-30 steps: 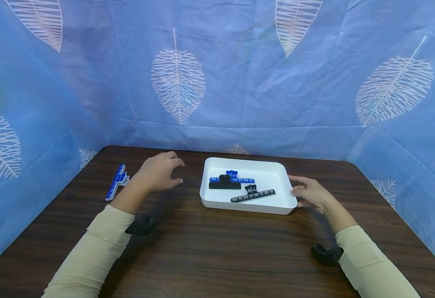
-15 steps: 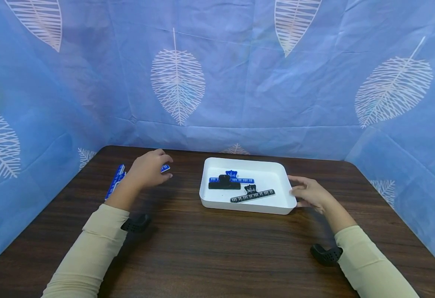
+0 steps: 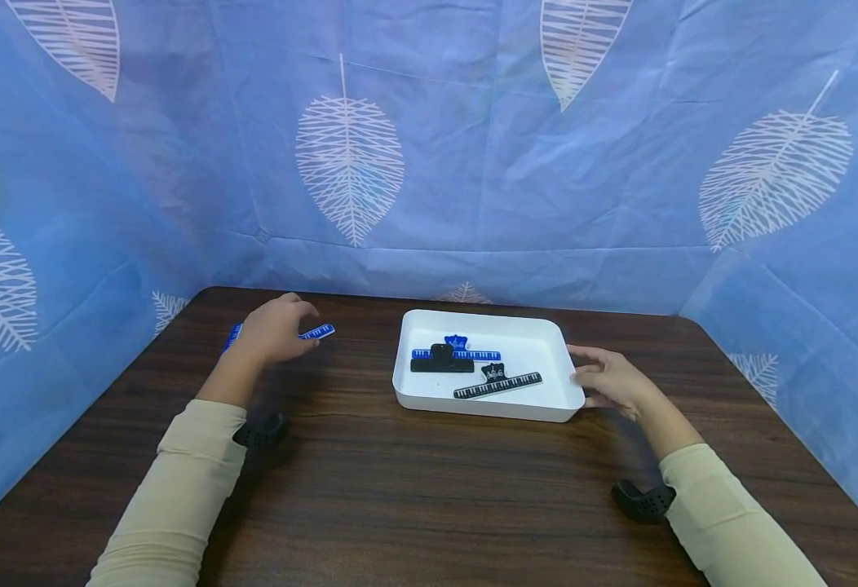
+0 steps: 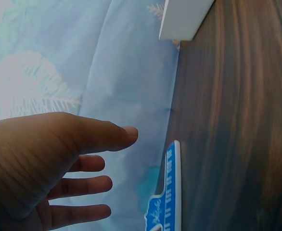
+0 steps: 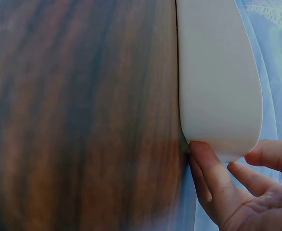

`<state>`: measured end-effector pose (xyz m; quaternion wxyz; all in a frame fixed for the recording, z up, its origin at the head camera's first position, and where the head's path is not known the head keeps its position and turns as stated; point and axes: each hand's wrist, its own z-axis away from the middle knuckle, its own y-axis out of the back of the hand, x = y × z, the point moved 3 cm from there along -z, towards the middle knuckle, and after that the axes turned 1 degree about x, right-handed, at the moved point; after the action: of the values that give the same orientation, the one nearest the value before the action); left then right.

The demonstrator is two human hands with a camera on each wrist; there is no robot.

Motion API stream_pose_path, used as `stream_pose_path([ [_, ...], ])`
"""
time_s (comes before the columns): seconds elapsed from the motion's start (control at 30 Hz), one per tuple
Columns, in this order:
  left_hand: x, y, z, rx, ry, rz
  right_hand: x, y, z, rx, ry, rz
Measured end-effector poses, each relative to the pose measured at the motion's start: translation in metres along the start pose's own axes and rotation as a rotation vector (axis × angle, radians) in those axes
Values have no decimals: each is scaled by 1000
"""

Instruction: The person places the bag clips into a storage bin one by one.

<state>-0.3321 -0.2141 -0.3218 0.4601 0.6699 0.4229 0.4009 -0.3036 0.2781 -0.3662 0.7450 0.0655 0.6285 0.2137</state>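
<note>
In the head view my left hand (image 3: 276, 328) hovers over the left of the table, fingers spread. Below it lies a blue piano-key clip (image 3: 319, 332), partly hidden by the hand; the left wrist view shows this blue clip (image 4: 172, 187) apart from the thumb and fingers. Another blue clip (image 3: 232, 335) shows behind the wrist. My right hand (image 3: 615, 381) holds the right end of a white tray (image 3: 473, 408). In the right wrist view, the fingers (image 5: 213, 168) lie along the tray's lower edge and the other digits meet its end near the rim.
Inside the tray are a blue clip (image 3: 484, 355), a plain black clip (image 3: 442, 365) and a black piano-key clip (image 3: 498, 386). The dark wooden table (image 3: 429, 489) ends at a blue leaf-patterned cloth (image 3: 429, 163) behind and at the sides.
My left hand has moved left, uncovering the end of the blue clip beneath it and covering much of the other blue clip. The right hand and tray stay almost still.
</note>
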Motion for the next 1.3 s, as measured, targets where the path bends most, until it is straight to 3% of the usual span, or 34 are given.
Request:
stream_pose_path([
  [0.47, -25, -13, -6, -59, 106, 12, -2, 0, 1, -4, -17, -4],
  [0.97, -42, -31, -19, -274, 170, 79, 0, 1, -1, -17, -20, -7],
  [1.3, -42, -37, -24, -276, 166, 66, 0, 1, -1, -12, -27, -10],
])
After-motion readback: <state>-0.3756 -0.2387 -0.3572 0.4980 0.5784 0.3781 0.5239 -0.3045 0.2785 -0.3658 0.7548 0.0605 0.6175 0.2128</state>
